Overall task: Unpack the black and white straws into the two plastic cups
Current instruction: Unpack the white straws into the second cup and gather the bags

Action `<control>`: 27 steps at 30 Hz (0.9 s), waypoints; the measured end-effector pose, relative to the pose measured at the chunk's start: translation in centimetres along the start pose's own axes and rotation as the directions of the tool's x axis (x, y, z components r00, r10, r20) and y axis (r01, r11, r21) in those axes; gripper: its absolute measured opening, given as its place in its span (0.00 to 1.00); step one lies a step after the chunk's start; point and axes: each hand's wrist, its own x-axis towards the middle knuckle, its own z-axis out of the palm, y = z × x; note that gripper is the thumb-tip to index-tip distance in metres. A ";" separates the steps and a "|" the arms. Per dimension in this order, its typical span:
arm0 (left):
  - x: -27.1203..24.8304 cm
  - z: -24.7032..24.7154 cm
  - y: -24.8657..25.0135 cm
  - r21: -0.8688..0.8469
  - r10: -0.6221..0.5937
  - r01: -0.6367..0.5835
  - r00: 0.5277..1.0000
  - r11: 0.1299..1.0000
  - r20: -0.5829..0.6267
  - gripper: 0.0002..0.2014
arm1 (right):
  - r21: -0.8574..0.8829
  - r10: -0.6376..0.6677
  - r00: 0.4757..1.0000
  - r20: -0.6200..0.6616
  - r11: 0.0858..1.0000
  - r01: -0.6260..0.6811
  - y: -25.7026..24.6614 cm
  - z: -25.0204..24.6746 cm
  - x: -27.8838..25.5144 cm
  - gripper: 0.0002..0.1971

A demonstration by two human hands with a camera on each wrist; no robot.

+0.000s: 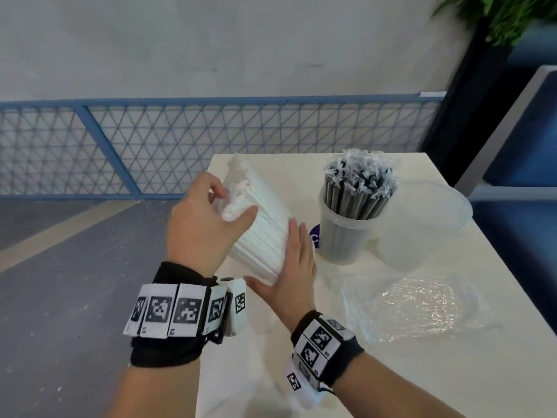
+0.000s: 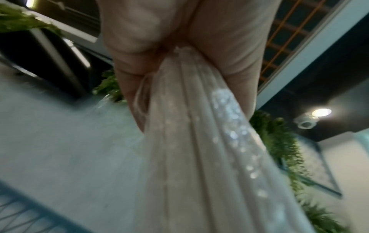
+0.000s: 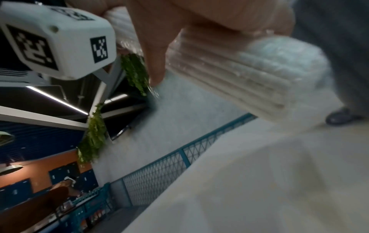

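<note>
A bundle of white straws (image 1: 262, 236) in clear wrap is tilted above the table's left edge. My left hand (image 1: 235, 203) grips its upper, crinkled end between thumb and curled fingers. My right hand (image 1: 294, 257) lies with straight fingers against the bundle's lower right side, thumb spread under its bottom end. In the left wrist view the wrapped straws (image 2: 199, 157) run out of my palm (image 2: 159, 31). The right wrist view shows the bundle (image 3: 239, 71) under my fingers (image 3: 209, 15). Black straws (image 1: 358, 188) stand in a clear plastic cup (image 1: 343, 239). A second clear cup (image 1: 422, 224) lies empty on its side to the right.
The white table (image 1: 241, 372) has its left edge right under my hands. An empty clear plastic bag (image 1: 422, 309) lies crumpled at the front right. A blue mesh railing (image 1: 120, 146) runs behind, and a blue seat (image 1: 527, 131) stands at the far right.
</note>
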 end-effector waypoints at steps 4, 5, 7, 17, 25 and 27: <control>-4.0 1.2 6.6 0.064 0.166 -0.168 0.986 0.984 0.034 0.21 | 0.182 -0.110 0.968 -0.226 0.971 0.153 0.4 -4.4 -1.0 0.56; -4.8 1.6 8.0 0.049 0.195 -0.197 0.980 0.979 0.040 0.22 | 0.244 -0.079 0.970 -0.232 0.960 0.137 0.8 -5.6 -1.4 0.55; -6.1 2.7 10.3 -0.064 0.236 -0.231 0.966 0.971 0.101 0.25 | 0.368 0.016 0.973 -0.232 0.927 0.073 1.6 -8.5 -2.1 0.48; -8.5 14.5 11.2 -0.437 0.092 0.098 0.915 0.894 0.394 0.47 | 0.512 0.168 0.978 -0.125 0.855 -0.082 8.4 -24.2 -1.5 0.25; -11.5 21.8 11.0 -0.493 0.103 0.359 0.718 0.793 0.689 0.46 | 0.610 0.206 0.955 0.212 0.735 -0.294 15.8 -27.7 -3.0 0.36; -12.0 22.7 10.7 -0.469 0.056 0.376 0.730 0.799 0.681 0.42 | 0.614 0.215 0.951 0.220 0.727 -0.307 17.1 -27.0 -3.6 0.37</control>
